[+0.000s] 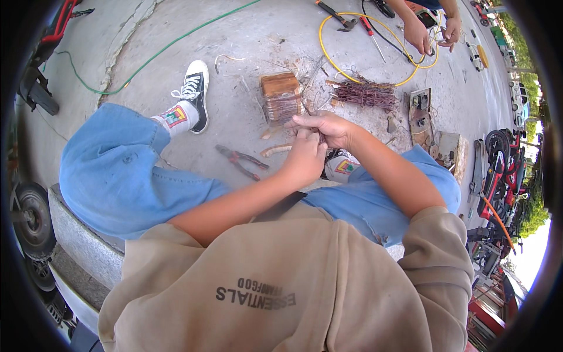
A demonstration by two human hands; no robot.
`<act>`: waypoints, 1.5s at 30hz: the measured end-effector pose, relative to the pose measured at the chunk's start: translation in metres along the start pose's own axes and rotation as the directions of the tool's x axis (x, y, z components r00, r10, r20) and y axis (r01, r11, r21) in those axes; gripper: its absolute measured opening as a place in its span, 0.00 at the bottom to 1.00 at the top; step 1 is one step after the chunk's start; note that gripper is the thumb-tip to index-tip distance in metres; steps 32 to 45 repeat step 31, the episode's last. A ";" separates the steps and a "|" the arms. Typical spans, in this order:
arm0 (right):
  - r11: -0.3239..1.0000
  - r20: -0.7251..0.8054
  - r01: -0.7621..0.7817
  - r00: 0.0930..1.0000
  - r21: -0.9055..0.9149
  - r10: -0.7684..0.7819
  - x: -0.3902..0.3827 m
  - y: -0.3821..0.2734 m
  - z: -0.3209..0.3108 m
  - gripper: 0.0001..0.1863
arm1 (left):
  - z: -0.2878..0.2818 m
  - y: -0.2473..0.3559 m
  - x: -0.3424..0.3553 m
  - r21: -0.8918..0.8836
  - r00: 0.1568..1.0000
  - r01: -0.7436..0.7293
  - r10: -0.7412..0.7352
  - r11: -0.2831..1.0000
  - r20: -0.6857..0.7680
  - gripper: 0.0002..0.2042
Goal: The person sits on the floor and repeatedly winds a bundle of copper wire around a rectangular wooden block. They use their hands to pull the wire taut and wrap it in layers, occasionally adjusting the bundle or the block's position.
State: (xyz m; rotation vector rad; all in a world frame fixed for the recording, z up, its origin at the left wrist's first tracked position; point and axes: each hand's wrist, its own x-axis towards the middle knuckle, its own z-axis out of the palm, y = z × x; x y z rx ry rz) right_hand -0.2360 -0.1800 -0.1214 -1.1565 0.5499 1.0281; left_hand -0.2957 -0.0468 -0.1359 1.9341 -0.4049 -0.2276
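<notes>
My left hand [306, 155] and my right hand [329, 128] meet in front of my lap, fingers closed together. What they pinch is hidden between the fingers. Just beyond them on the concrete stands a winding block [281, 97], with an orange-brown top and copper-coloured strands down its side. Thin loose strands lie between it and my fingers. To its right is a bundle of dark red wire [366, 95]. Nearer me, left of my hands, rest pliers [240, 161] with red and black handles, their jaws pointing away. A curved tan strip [275, 150] lies beside the pliers.
At the far right, a co-worker's hands [417, 36] handle thin wire. Near them lie a yellow hose [321, 41], a hammer [340, 19] and a red-handled screwdriver [374, 40]. A green hose [176, 42] crosses the left. Metal parts [420, 114] and scraps lie right of the wire bundle.
</notes>
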 end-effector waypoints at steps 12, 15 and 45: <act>0.664 -0.045 0.129 0.970 -0.736 -0.238 -0.026 -0.047 0.019 0.12 | -0.061 -0.027 0.082 0.443 0.875 -0.479 0.372 0.758 0.310 0.21; 0.502 -0.127 0.081 0.922 -0.861 -0.367 -0.044 -0.046 0.015 0.12 | -0.041 -0.047 0.105 0.300 0.894 -0.344 0.212 0.890 0.395 0.16; 0.509 -0.317 0.003 0.779 -0.861 -0.541 -0.068 -0.025 -0.027 0.17 | -0.019 -0.039 0.120 0.386 0.902 -0.214 0.031 0.897 0.430 0.17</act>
